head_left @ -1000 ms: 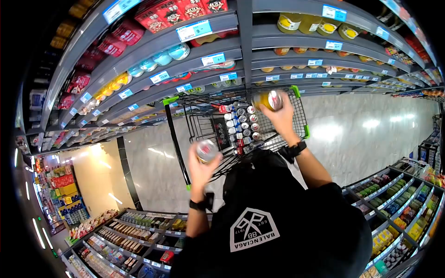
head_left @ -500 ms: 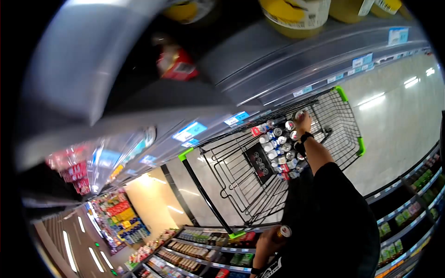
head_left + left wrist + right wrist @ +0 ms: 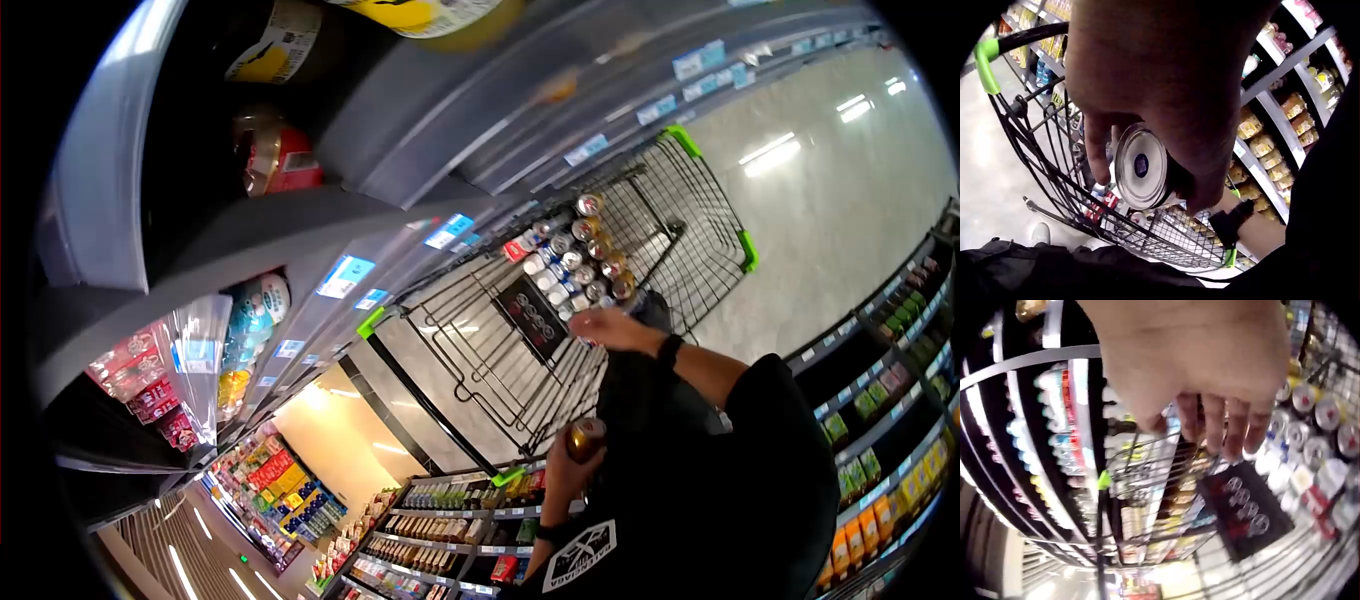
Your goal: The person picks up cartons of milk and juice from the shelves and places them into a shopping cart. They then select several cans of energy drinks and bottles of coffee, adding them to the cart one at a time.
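Note:
In the head view my left hand [image 3: 568, 468] grips a gold can [image 3: 586, 436] beside the cart, below its near edge. The left wrist view shows the silver end of this can [image 3: 1141, 165] between the thumb and fingers of my left hand [image 3: 1160, 94]. My right hand [image 3: 612, 328] is over the cart, just by the block of cans [image 3: 600, 246] and white-topped containers [image 3: 546, 280]. In the right wrist view the fingers of my right hand [image 3: 1197, 375] hang loosely spread, and no item shows in them, above the cart's black sign [image 3: 1246, 511].
The wire cart [image 3: 700, 215] has a black handle bar [image 3: 425, 400] with green corners. A grey shelf [image 3: 400, 120] with jars and price tags runs close along its far side. More stocked shelves [image 3: 440, 527] stand behind me. Pale floor [image 3: 800, 230] shows beyond the cart's front.
My right hand has let go of a can at the end of the rows and drawn back toward me. My left hand, still gripping its can, has risen slightly. The head view has shifted.

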Available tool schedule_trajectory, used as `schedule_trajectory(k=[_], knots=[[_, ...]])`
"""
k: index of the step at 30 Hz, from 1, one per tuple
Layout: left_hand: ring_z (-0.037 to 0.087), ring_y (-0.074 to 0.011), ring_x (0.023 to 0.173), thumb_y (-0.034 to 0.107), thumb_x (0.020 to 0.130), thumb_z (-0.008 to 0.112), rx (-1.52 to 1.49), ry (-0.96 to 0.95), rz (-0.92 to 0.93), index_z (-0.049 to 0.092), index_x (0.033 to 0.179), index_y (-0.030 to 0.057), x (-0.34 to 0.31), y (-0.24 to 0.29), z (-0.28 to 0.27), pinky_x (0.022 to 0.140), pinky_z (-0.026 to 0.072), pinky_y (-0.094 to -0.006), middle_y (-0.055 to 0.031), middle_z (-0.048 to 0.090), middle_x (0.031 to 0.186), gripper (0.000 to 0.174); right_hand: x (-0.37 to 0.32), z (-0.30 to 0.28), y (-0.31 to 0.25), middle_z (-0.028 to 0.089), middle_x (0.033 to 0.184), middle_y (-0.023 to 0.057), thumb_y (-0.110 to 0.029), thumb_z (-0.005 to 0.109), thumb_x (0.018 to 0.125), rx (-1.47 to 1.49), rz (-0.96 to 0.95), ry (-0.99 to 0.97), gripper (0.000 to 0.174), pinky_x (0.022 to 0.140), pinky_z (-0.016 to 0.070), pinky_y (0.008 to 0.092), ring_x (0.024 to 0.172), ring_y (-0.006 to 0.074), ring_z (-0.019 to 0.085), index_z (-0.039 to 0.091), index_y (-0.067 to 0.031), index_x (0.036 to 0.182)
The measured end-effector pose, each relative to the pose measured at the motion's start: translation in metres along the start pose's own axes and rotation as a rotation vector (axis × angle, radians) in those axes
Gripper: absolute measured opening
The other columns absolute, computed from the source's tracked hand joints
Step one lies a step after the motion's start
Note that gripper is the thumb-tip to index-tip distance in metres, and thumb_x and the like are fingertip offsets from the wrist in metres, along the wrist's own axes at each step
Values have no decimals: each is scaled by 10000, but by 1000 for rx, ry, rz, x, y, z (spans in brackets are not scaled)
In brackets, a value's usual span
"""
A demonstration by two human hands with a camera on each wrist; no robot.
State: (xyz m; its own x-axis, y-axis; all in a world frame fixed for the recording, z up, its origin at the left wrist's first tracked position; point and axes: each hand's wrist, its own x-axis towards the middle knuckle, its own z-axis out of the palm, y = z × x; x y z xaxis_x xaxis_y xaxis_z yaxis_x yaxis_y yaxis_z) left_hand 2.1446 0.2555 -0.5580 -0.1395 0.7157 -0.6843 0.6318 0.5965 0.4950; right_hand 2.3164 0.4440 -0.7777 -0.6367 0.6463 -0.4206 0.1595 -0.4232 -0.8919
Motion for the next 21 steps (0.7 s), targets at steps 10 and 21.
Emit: schedule_trajectory(k=[10, 21], knots=[[623, -314, 1219, 177, 874, 843, -107, 69, 163, 499, 1438, -1, 33, -2, 13, 978, 546, -426, -188, 608, 1357, 685, -109, 29, -49, 650, 1153, 185, -396, 875, 798, -107, -33, 214, 636, 906, 551, 431, 1081, 335, 669, 592, -81, 1272], [623, -295, 1247, 222, 950, 763, -1, -84, -65, 553, 1421, -4, 4, -62, 27, 921, 583, -394, -170, 612, 1393, 563, 33, -93, 240, 543, 1359, 184, -197, 664, 982, -820, 815, 348, 464, 832, 592, 478, 1099, 386, 650, 540, -24, 1394]])
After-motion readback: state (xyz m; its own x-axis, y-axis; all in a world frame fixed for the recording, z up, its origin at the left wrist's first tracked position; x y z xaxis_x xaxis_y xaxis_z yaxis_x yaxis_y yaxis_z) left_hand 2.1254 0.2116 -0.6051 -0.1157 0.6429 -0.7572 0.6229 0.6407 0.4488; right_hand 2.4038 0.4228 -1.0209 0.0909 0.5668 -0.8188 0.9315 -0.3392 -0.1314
